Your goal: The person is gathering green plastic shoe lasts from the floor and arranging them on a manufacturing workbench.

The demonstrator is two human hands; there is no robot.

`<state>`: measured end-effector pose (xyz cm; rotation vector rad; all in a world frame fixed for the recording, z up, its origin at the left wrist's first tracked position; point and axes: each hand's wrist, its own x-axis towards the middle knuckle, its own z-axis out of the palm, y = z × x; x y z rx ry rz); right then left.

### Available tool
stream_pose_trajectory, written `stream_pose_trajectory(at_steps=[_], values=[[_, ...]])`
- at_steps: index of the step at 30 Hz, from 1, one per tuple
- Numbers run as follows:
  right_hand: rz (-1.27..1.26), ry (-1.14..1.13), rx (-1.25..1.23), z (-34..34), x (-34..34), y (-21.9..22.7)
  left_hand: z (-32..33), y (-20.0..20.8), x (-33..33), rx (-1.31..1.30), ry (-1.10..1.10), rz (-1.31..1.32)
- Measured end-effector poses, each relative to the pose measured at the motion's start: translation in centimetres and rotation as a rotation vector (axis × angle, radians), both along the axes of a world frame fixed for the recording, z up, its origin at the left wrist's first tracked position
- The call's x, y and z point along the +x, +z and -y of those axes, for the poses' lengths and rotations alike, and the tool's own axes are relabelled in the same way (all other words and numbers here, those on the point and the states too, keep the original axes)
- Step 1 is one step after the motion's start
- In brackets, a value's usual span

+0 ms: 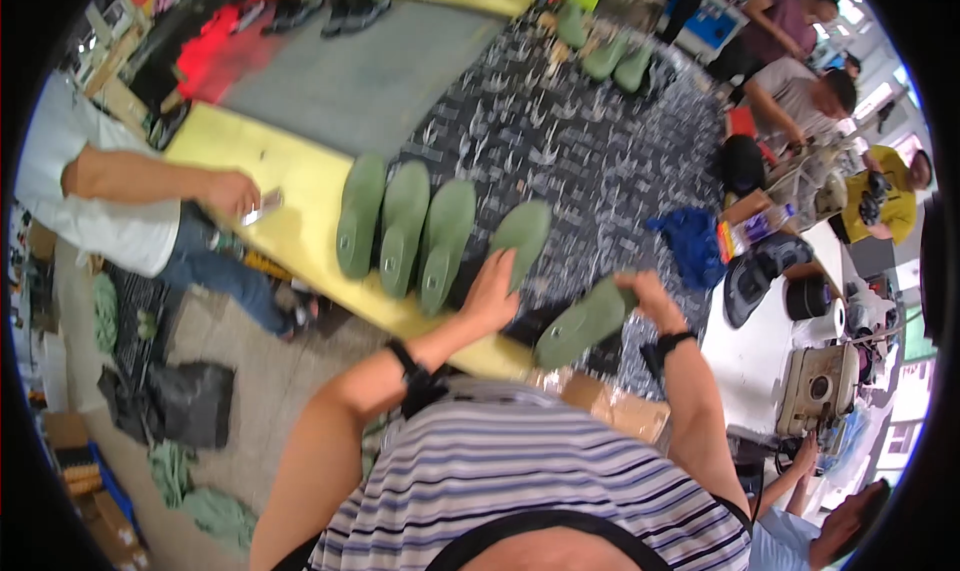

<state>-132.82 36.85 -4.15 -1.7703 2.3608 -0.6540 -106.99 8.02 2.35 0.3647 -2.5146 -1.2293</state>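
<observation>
Green shoe lasts lie on the table in front of me. My left hand (490,296) is closed on the near end of one green shoe last (528,231), whose other end points away from me. In my right hand (652,299) is the far right end of another shoe last (585,323), which lies slantwise near the table's front edge. To the left of my left hand, several more lasts stand in a row, among them a shoe last (449,236) and a leftmost shoe last (358,221). Fingers partly hide behind the lasts.
Black patterned sheeting (540,121) covers much of the table, with a yellow strip (270,171) along its edge. More lasts (605,59) sit at the far side. A blue cloth (688,251) lies right. A co-worker's hand (236,193) is at the left edge; a cardboard box (620,406) is near me.
</observation>
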Motion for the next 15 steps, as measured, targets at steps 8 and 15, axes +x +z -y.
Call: stream_pose_trajectory(at_steps=[8,15], values=[[1.678,-0.888,0.243,-1.4,8.7,5.3,2.4,0.6,3.4,-0.010,0.143,0.053],[2.062,-0.904,-0.025,-2.8,15.8,4.9,2.7,0.9,3.2,-0.003,0.145,0.049]])
